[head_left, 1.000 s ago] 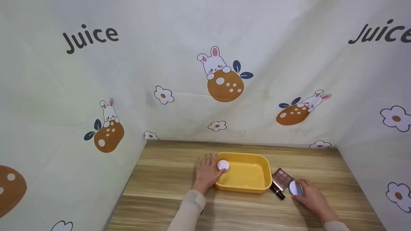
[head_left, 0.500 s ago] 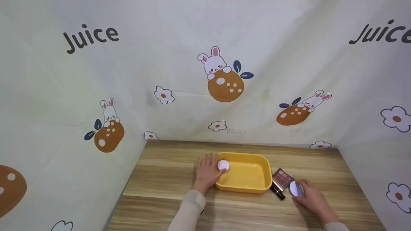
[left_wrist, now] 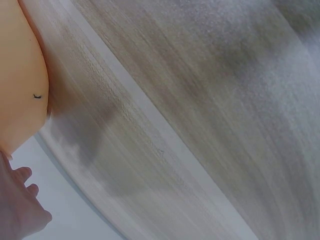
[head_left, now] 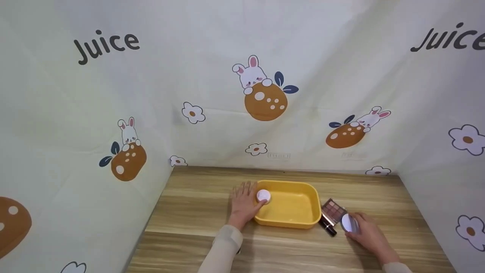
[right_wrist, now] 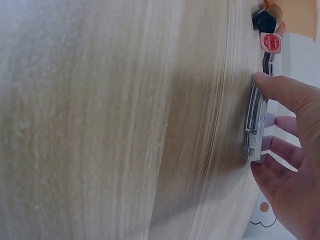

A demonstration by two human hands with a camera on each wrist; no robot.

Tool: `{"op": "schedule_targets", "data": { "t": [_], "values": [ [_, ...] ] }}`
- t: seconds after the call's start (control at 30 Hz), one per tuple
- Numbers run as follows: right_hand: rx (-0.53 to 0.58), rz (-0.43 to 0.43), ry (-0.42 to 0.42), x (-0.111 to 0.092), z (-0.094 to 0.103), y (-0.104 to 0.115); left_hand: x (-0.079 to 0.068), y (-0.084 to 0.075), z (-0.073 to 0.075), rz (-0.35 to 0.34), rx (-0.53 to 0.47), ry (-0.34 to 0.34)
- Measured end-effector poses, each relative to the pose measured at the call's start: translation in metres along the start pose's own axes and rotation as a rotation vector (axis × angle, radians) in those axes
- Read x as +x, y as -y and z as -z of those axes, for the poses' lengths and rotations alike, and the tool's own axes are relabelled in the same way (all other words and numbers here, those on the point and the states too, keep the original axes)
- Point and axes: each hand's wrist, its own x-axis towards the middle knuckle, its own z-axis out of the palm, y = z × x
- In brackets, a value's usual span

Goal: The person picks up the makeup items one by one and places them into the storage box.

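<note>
At the left we see the left hand (head_left: pixel 244 206), its fingers spread and lying straight along the side of the yellow tray (head_left: pixel 288 223), its thumb reaching over the rim towards a small round white pot (head_left: pixel 263 196) inside; whether they touch, we cannot tell. The tray has rounded corners and a smooth bottom. Just beyond its right side, on the wood-grain desk (head_left: pixel 288 250), we find a slim black lipstick (head_left: pixel 328 227) with a gold band, lying slantwise, and next to it a palette (head_left: pixel 334 211) showing rows of pinkish-brown squares. Close to the palette's right corner is the round compact (head_left: pixel 348 223): a pale, shiny face with a grey band and, seen edge-on from the right wrist, a thin, layered, silvery rim. The right hand (head_left: pixel 369 235) grips it by the edge, thumb and fingers curled round.
</note>
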Motion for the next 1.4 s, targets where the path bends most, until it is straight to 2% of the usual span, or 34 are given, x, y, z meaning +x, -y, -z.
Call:
{"op": "schedule_targets", "data": {
  "t": [0.4, 0.8, 1.2, 1.4],
  "values": [
    [0.003, -0.014, -0.001, -0.001, 0.0, 0.0, 0.002, 0.0, -0.002, 0.008, 0.029, 0.017],
    [-0.003, -0.065, 0.041, 0.003, 0.004, 0.001, 0.001, 0.0, 0.001, -0.011, -0.002, -0.002],
    [0.007, -0.099, 0.09, 0.007, 0.012, 0.0, 0.003, 0.0, -0.001, 0.003, 0.02, 0.027],
    [-0.003, -0.057, 0.044, 0.009, 0.015, 0.002, 0.002, 0.0, -0.001, -0.002, 0.016, 0.021]
  ]
}}
